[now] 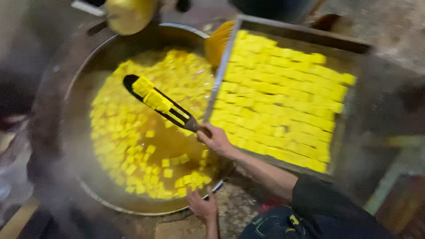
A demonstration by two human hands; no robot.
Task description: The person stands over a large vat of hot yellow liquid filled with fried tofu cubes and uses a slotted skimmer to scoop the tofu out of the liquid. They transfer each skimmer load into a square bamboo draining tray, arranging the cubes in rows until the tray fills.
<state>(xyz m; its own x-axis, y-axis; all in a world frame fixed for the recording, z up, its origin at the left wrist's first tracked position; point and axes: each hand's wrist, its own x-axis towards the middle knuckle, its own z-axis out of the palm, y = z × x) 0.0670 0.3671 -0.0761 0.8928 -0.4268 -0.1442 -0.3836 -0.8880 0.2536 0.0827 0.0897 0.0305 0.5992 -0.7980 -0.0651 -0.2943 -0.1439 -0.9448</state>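
My right hand (217,139) grips the handle of a black slotted spatula (177,113). The spatula reaches up and left over a large round metal pan (75,88), and a few yellow cubes (152,95) lie on its blade. The pan holds steaming yellow liquid with many floating yellow cubes (128,150). My left hand (203,206) rests on the pan's near rim with its fingers spread, holding nothing. Right of the pan, a rectangular metal tray (349,48) carries tight rows of yellow cubes (279,102).
A yellow rounded vessel (128,15) sits beyond the pan's far edge. An orange-yellow object (217,42) is wedged between pan and tray. Steam rises at the lower left. Rough stone surface (239,203) lies under my left hand.
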